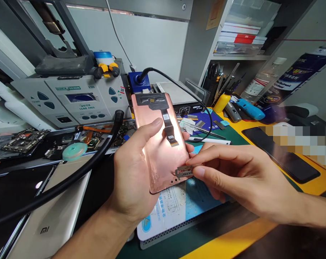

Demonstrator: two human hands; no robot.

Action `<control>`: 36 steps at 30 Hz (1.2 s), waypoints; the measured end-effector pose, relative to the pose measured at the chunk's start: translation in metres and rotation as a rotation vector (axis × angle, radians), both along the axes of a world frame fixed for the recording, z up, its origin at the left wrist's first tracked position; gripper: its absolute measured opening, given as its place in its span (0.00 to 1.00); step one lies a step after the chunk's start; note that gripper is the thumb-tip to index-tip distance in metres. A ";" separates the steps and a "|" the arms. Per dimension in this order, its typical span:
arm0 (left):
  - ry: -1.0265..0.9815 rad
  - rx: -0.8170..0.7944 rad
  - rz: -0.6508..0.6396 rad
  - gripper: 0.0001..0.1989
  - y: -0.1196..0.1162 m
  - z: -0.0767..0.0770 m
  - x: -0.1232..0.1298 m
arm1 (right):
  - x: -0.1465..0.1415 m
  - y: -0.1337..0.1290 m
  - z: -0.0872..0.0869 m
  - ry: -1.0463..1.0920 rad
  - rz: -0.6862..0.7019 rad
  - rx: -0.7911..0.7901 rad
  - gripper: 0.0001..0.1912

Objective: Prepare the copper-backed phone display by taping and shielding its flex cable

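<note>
At the frame's centre, the left hand (132, 171) clasps a copper-coloured panel (163, 162); over its lower right corner, the right hand (238, 171) pinches a razor blade (184, 173), whose slipping could gouge copper or skin.

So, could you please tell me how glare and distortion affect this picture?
Head view: bright glare on the copper panel; head view: a small white highlight on the black device at far left; head view: wide-angle stretch, with the blue tube slanting near the right edge; head view: blocky pixelation beside the phone.
</note>
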State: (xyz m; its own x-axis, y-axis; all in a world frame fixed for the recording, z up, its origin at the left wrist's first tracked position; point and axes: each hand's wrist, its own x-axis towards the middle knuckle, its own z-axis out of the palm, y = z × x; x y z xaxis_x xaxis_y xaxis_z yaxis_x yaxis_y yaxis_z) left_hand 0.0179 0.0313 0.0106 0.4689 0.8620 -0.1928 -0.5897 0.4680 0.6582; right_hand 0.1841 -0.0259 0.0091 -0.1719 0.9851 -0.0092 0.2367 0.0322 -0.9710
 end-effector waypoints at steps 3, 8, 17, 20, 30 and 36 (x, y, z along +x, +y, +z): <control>0.001 -0.016 0.000 0.16 0.000 0.000 0.000 | 0.000 0.000 0.000 0.001 0.004 0.006 0.07; 0.004 -0.034 0.002 0.15 -0.001 0.001 -0.001 | -0.001 0.000 0.001 -0.010 0.001 0.010 0.07; 0.016 -0.030 -0.005 0.16 -0.001 0.001 -0.001 | 0.001 -0.001 -0.001 0.011 0.017 0.000 0.07; 0.015 -0.045 0.016 0.14 -0.001 0.001 -0.001 | 0.001 -0.001 -0.002 0.018 0.009 0.006 0.07; -0.026 -0.046 0.006 0.12 -0.001 0.002 0.000 | -0.001 0.001 0.000 -0.008 0.004 0.013 0.07; -0.002 -0.044 0.008 0.12 -0.002 0.002 0.000 | 0.001 0.000 0.000 0.009 0.015 0.002 0.07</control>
State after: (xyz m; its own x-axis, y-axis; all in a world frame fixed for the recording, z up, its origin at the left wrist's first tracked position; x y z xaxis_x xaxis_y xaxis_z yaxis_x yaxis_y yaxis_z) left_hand 0.0180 0.0297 0.0121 0.4629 0.8563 -0.2293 -0.5948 0.4918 0.6359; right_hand 0.1848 -0.0256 0.0088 -0.1863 0.9825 -0.0056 0.2274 0.0376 -0.9731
